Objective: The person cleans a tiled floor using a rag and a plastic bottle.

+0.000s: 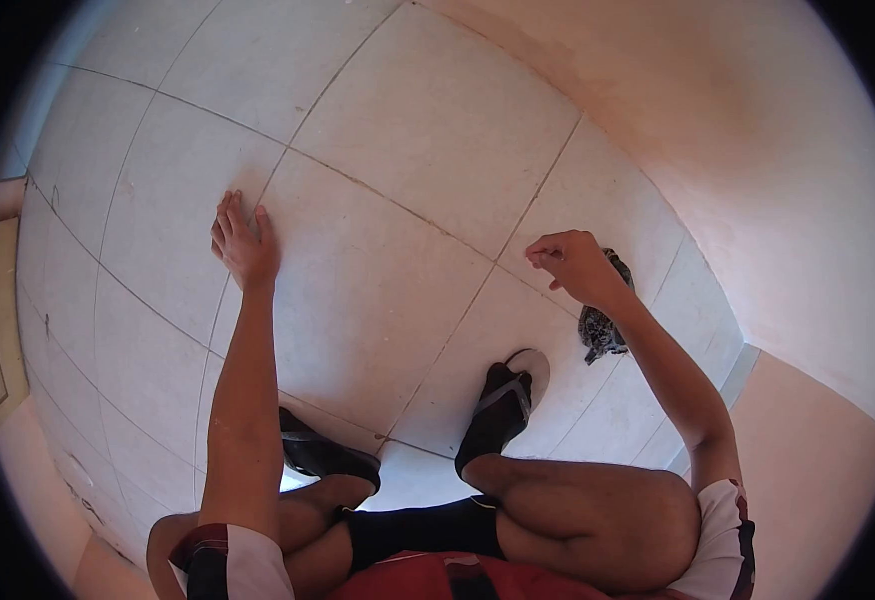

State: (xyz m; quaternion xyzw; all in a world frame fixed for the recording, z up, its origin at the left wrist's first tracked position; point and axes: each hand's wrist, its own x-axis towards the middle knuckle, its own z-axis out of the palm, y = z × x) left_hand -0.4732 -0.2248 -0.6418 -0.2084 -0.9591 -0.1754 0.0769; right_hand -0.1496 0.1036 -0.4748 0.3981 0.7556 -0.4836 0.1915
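My left hand [246, 240] reaches out over the pale floor tiles [378, 250], its fingers extended and the thumb apart, with nothing in it. To the right, my right hand [573, 265] is held over the floor with the fingers curled in and closed. I cannot tell what, if anything, is between those fingertips. Just behind and below my right wrist lies a crumpled dark patterned cloth [598, 332], partly hidden by the hand and forearm.
My feet, in black socks and sandals [531, 370], are on the tiles below the hands. A peach wall [698, 110] borders the floor at the upper right. At the far left stands a wooden panelled door [0, 315].
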